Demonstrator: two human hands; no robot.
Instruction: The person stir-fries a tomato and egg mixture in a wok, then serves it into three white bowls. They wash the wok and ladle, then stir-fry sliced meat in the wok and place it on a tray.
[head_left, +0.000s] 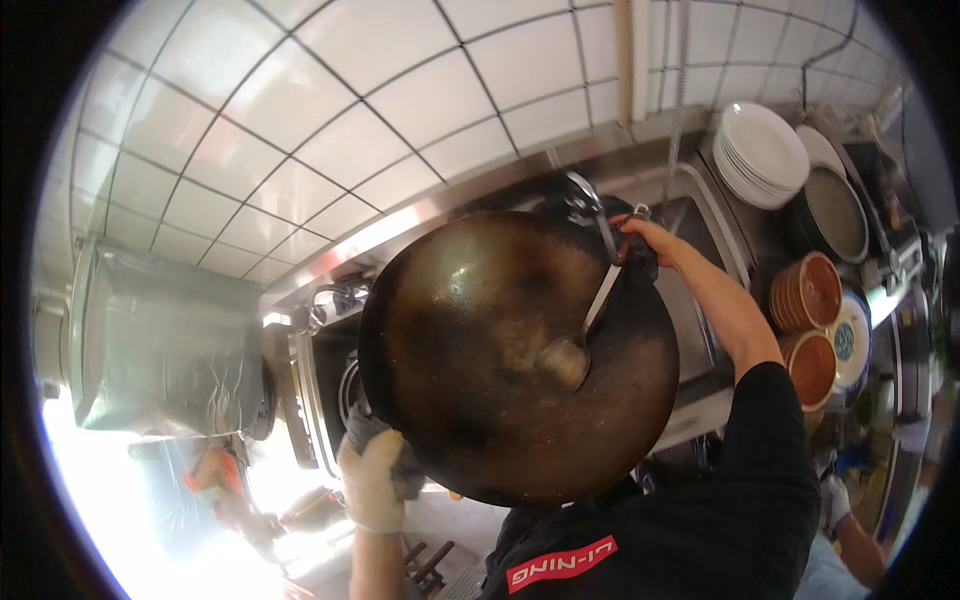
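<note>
A large dark wok (465, 375) is held up in front of me, its inside facing my view with a wet sheen. My left hand (375, 472), in a whitish glove, grips its lower left edge through a dark grey cloth (409, 469). At the upper right edge, my bare right hand (651, 234) closes around a dark cloth and the handle end of a metal ladle (566, 361). The ladle's bowl rests against the wok's inner surface. My right fingertips are partly hidden, so their exact hold on the rim is unclear.
Behind the wok are a metal tap (585, 191) and a steel sink (686, 281). Stacked white plates (765, 150), a dark round pan (832, 214) and brown bowls (806, 292) stand right. A plastic-covered box (172, 345) is left. Another person's gloved hand (838, 499) shows lower right.
</note>
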